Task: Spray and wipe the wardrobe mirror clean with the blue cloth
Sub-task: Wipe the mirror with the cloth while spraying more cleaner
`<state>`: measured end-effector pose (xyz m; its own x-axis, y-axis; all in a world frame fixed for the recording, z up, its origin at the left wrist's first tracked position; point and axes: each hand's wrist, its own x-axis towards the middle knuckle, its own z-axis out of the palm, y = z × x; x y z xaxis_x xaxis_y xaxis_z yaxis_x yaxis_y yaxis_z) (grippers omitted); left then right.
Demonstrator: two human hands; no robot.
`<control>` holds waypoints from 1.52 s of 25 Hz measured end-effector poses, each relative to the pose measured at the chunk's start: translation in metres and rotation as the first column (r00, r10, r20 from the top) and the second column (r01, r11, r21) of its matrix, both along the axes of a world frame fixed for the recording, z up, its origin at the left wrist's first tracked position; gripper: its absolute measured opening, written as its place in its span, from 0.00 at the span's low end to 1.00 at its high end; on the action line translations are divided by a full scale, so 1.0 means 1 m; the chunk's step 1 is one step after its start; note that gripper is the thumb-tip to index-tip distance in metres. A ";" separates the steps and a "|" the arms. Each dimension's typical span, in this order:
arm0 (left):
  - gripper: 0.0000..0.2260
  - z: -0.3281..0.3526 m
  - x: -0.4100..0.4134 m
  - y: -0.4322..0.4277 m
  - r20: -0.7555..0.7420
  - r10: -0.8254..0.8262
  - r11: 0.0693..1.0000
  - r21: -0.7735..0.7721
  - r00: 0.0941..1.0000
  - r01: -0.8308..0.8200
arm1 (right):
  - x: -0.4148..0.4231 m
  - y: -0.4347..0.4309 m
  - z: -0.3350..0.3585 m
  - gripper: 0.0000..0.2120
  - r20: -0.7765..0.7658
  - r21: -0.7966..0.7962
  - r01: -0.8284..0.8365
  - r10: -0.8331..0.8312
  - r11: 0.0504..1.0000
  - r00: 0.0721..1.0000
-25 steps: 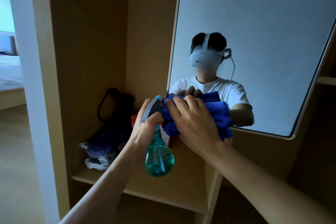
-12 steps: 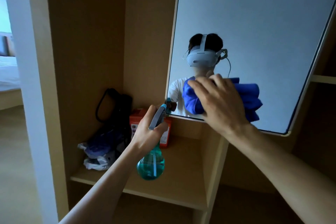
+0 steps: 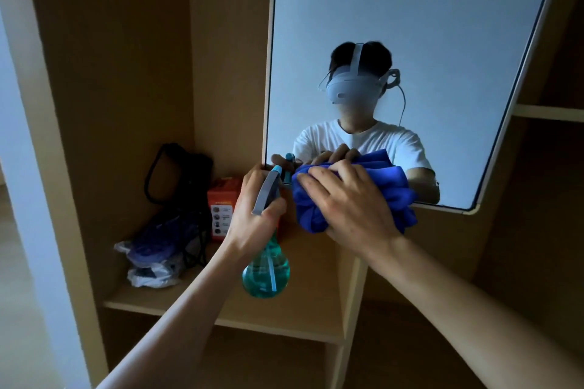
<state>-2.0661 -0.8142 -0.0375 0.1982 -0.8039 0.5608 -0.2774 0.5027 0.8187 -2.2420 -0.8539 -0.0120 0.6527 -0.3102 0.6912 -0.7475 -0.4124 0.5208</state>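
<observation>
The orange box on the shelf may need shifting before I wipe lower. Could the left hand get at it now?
Probably not yet: the left hand is shut on the spray bottle. The orange box sits just behind it, nothing between.

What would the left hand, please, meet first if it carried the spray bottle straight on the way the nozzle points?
Most likely the mirror, near its lower left corner: the left hand aims the spray bottle there, though depth is hard to judge. The blue cloth sits just right.

Dim tan wooden wardrobe shelves, pale wall strip at left, cool bluish light
</observation>
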 end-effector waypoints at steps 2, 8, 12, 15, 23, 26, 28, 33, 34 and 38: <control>0.21 -0.001 -0.002 0.004 0.007 0.004 1.000 0.005 1.000 -0.004 | -0.005 0.000 0.003 0.25 0.001 0.021 -0.025 0.025 0.999 1.000; 0.10 -0.005 0.002 0.001 0.020 0.012 0.999 -0.033 1.000 -0.011 | -0.019 0.001 0.042 0.27 0.136 -0.027 0.035 -0.031 0.999 0.990; 0.12 -0.006 -0.001 0.002 -0.007 0.014 1.000 -0.021 1.000 -0.014 | -0.008 0.003 0.052 0.26 0.100 -0.037 0.061 -0.057 0.997 0.993; 0.10 -0.006 0.003 -0.001 -0.088 0.014 1.000 -0.019 0.996 -0.015 | 0.008 0.005 0.036 0.25 0.033 -0.007 0.036 -0.035 0.999 0.999; 0.10 -0.006 0.009 -0.005 -0.149 -0.010 1.000 -0.029 0.989 0.006 | 0.033 0.007 0.013 0.16 -0.063 0.084 -0.025 0.030 0.996 0.998; 0.11 -0.009 0.007 0.001 -0.082 -0.003 1.000 -0.031 0.997 0.000 | 0.026 0.010 0.011 0.17 -0.092 0.119 -0.040 0.052 0.992 0.994; 0.17 -0.011 0.000 0.007 -0.008 -0.008 1.000 -0.011 1.000 0.008 | 0.013 0.011 0.008 0.20 -0.082 0.129 -0.046 0.057 0.991 0.995; 0.14 -0.021 -0.009 0.004 0.138 0.048 0.999 -0.014 0.989 -0.047 | -0.039 0.005 0.030 0.31 0.079 0.048 -0.018 0.014 0.999 0.997; 0.14 -0.023 -0.010 0.002 0.146 0.052 0.999 -0.015 0.988 -0.050 | -0.044 0.004 0.040 0.31 0.124 0.025 -0.011 0.008 1.000 0.992; 0.15 -0.024 -0.017 0.001 0.173 0.052 0.999 -0.007 0.984 -0.052 | -0.050 -0.001 0.062 0.30 0.191 -0.033 -0.002 0.008 0.999 0.982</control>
<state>-2.0829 -0.8129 -0.0610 0.1396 -0.7939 0.5918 -0.4405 0.4855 0.7552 -2.2921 -0.8547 0.0501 0.5093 -0.2828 0.8128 -0.8324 -0.4018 0.3817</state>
